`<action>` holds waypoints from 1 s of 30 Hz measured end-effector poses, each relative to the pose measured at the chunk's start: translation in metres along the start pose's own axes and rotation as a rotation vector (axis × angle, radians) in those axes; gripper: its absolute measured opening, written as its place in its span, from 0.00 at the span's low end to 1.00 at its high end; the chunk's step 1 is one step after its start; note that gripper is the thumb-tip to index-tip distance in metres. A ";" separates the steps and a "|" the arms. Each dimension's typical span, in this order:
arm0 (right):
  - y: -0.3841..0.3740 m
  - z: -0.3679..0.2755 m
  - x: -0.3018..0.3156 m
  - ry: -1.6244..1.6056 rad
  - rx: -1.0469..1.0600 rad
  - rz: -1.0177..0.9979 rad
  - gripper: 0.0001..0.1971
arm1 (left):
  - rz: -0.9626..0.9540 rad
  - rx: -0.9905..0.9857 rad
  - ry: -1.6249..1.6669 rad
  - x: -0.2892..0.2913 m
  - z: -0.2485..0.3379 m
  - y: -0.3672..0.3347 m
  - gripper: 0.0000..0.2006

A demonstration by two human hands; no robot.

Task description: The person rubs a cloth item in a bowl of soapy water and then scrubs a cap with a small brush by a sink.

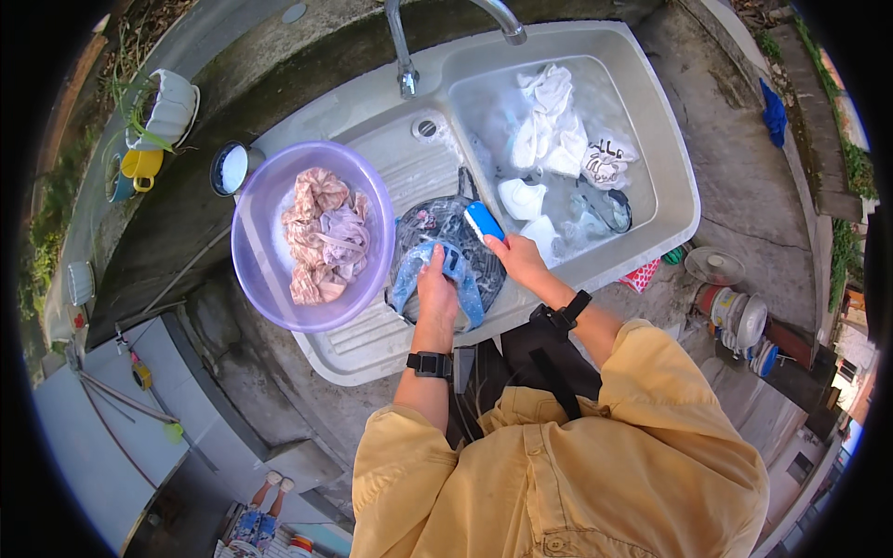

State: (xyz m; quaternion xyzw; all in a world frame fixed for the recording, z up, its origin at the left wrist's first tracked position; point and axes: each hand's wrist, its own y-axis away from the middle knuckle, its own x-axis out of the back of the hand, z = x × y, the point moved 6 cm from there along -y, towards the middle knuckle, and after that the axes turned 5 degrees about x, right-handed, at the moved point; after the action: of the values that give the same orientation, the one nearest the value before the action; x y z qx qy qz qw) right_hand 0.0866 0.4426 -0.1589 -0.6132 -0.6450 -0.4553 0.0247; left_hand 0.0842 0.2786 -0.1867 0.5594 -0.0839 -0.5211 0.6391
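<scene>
A dark, wet, soapy backpack-like cloth item (pixel 486 272) lies on the ribbed drainboard of the sink. My left hand (pixel 438 296) is closed on its light-blue patterned part (pixel 470 296), holding it near the front edge. In my right hand (pixel 523 261) is a blue scrub brush (pixel 484 220) with white bristles. The brush is at the upper right of the dark item, close beside the basin; whether the bristles touch the cloth I cannot tell. The fingertips of both hands are partly hidden.
A purple tub (pixel 246 244) with pink and lilac clothes stands on the left of the drainboard, beside a cup of white powder (pixel 234 168). The right basin (pixel 642 102) holds cloudy water and white laundry (pixel 551 130). A metal faucet (pixel 406 79) rises behind. Stacked pots (pixel 744 321) stand at right.
</scene>
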 end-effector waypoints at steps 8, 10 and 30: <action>0.013 -0.035 -0.016 0.219 0.076 0.032 0.26 | -0.074 0.020 0.212 0.000 -0.013 -0.005 0.19; 0.009 -0.033 -0.012 0.155 0.045 0.067 0.27 | -0.087 0.026 0.225 0.002 -0.014 -0.007 0.20; 0.027 -0.060 -0.027 0.259 0.182 -0.074 0.26 | -0.061 0.078 0.261 -0.005 -0.004 0.001 0.23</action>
State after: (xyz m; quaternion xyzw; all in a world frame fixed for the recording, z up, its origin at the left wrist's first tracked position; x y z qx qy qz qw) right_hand 0.0833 0.3802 -0.1246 -0.5206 -0.6971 -0.4707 0.1464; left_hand 0.0860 0.2848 -0.1850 0.6491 -0.0032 -0.4597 0.6060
